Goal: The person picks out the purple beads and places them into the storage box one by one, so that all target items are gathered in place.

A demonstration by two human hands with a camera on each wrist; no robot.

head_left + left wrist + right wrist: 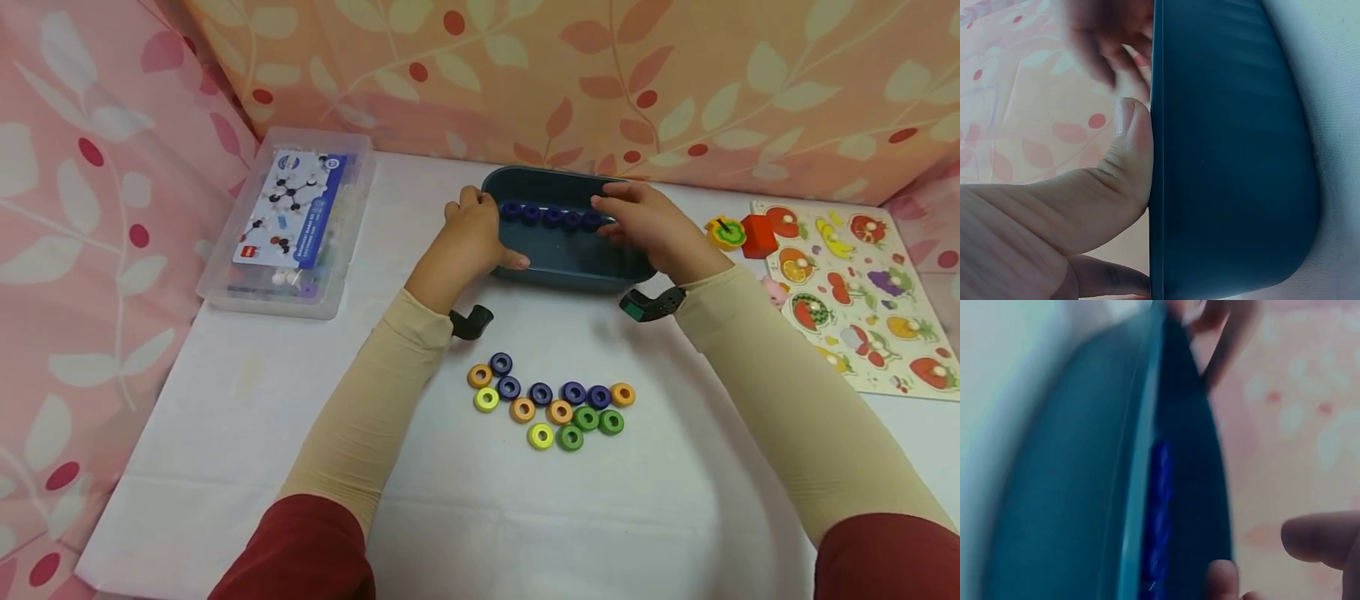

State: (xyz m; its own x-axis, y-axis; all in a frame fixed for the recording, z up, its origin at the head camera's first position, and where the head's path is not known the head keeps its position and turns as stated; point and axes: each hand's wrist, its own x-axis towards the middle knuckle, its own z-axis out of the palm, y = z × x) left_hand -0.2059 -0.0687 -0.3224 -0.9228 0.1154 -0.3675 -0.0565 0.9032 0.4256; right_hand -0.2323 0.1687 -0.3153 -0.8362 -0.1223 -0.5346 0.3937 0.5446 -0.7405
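Watching the tub (573,277) now, we see both hands working at its two ends. The left hand (471,243) is clamped on the tub's left end, thumb bent against the near rim and fingers at the far corner, probably to steady it. The right hand (651,227) is over the tub's right end, its fingers spread apart and reaching in over the rim; we can't tell whether a fingertip touches the rings there.

Inside the tub, the dark blue rings (552,217) line up along the far wall, perhaps set that way so they stay neat, and the right fingers partly cover the last of them.

In front of the tub, loose rings (559,412) lie scattered on the white cloth (210,400), purple, orange, yellow and green, likely left near for easy reach. Left of the tub we have a clear plastic case (341,225); right of it, a red block (760,236) beside a fruit board (858,268), both apparently set aside to leave us working room.
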